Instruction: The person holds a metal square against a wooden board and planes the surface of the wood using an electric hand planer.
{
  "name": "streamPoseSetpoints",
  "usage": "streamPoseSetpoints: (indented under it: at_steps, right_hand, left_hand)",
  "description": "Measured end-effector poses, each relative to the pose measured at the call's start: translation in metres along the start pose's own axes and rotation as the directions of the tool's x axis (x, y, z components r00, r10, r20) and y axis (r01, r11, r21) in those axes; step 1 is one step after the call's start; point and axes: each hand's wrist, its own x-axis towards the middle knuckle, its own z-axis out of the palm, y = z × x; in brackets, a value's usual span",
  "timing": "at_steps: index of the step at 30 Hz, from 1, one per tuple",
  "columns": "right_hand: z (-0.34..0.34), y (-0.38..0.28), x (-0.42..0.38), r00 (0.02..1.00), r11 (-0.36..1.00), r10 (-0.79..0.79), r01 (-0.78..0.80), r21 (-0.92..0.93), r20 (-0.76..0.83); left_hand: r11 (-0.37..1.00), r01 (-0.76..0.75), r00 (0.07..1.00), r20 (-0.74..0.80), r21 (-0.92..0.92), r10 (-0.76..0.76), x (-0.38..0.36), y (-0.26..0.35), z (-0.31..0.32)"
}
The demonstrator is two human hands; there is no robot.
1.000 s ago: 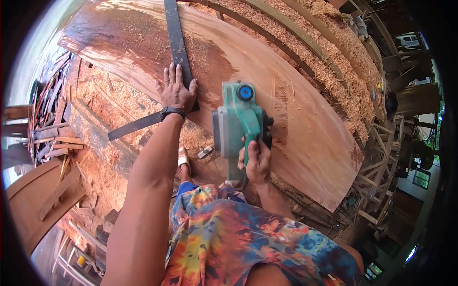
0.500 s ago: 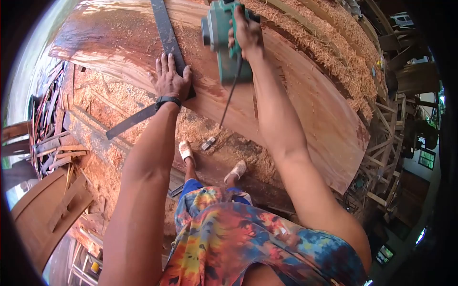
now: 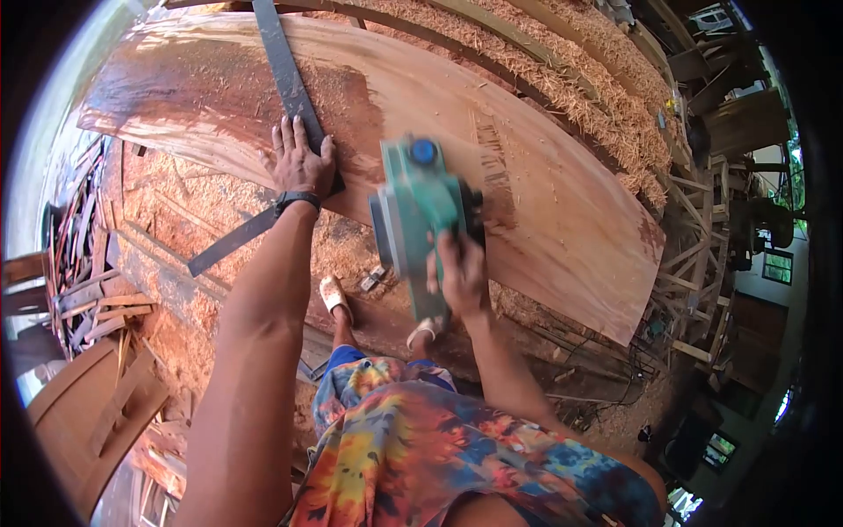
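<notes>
A large reddish-brown wooden board (image 3: pixel 553 211) spans the upper middle, with a dark, rough stretch on its left part. My left hand (image 3: pixel 301 165) lies with fingers spread on a dark flat metal bar (image 3: pixel 283 66) that crosses the board. A second dark strip (image 3: pixel 230 242) slants out below my left wrist, past the board's edge; my hand and wrist hide whether the two join. In my right hand (image 3: pixel 458 274) is a green electric planer (image 3: pixel 426 202), gripped by its handle. Motion blurs the planer, which overlaps the board's near edge in view.
Curly wood shavings (image 3: pixel 606 132) heap up behind the board, and more cover the ground at left. A stack of scrap wood (image 3: pixel 101 294) lies far left. A curved wooden panel (image 3: pixel 92 413) sits lower left. Wooden frames (image 3: pixel 702 255) stand at right; my shoes (image 3: pixel 335 296) are below.
My right hand has drawn the planer down toward my body, from the far part of the board to its near edge. My left hand stays spread on the metal bar.
</notes>
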Motion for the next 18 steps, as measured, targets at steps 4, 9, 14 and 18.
streamPoseSetpoints:
  at_steps: [4,9,14,18]
  right_hand:
    - [-0.009,0.025,-0.055,0.999,0.999,0.028,-0.029,0.019,0.030]
    - [0.001,0.015,-0.027,0.999,0.999,0.035,-0.035,0.026,0.010]
    - [0.023,-0.003,0.046,0.997,0.999,-0.044,0.045,0.020,-0.062]
    - [0.035,-0.020,0.112,0.994,0.995,-0.098,0.099,0.014,-0.052]
  left_hand:
    - [1.000,-0.004,1.000,-0.021,-0.029,0.004,-0.002,-0.001,0.001]
    - [1.000,-0.006,1.000,0.008,0.002,0.006,-0.001,-0.001,0.000]
    - [0.999,-0.003,1.000,0.025,0.043,0.002,-0.001,0.001,-0.001]
    - [1.000,-0.009,1.000,0.008,-0.012,0.009,-0.001,0.001,-0.001]
